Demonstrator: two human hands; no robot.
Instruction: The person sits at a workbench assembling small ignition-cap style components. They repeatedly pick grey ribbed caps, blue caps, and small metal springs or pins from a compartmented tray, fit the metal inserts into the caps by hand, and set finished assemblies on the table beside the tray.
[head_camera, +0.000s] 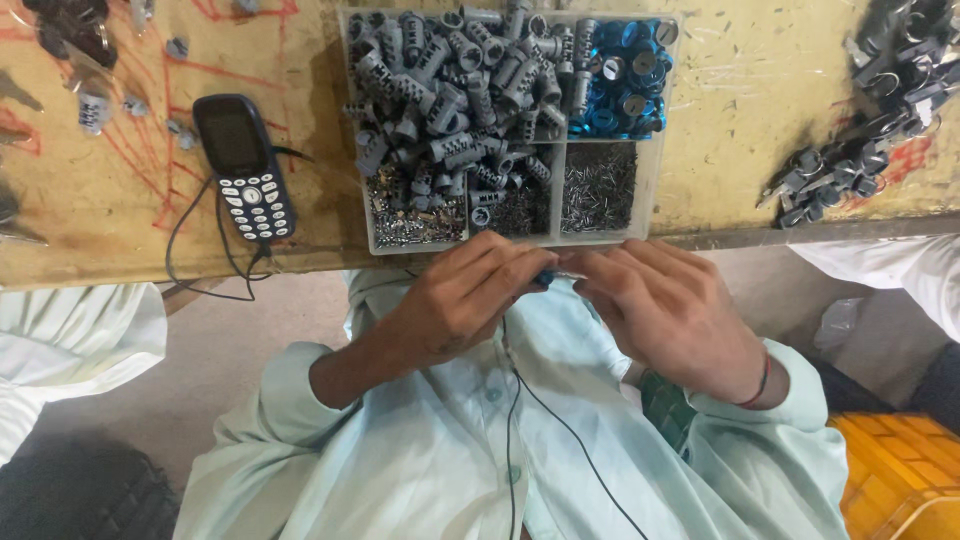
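My left hand (462, 298) and my right hand (668, 305) meet fingertip to fingertip just below the table edge, over my pale green shirt. Between the fingertips sits a small blue part (544, 279), pinched from both sides and mostly hidden. Right above the hands stands a clear compartment tray (652, 200). It holds a heap of grey metal cylinders (450, 80), blue rings (620, 80), small silver pieces (415, 218) and thin pins (598, 186).
A dark keypad phone (243, 165) with a black cable lies on the worn yellow table (760, 110) at left. Piles of grey metal parts (860, 130) lie at right. Other people's pale sleeves show at left (70, 340) and right (900, 265). A yellow crate (905, 475) sits at bottom right.
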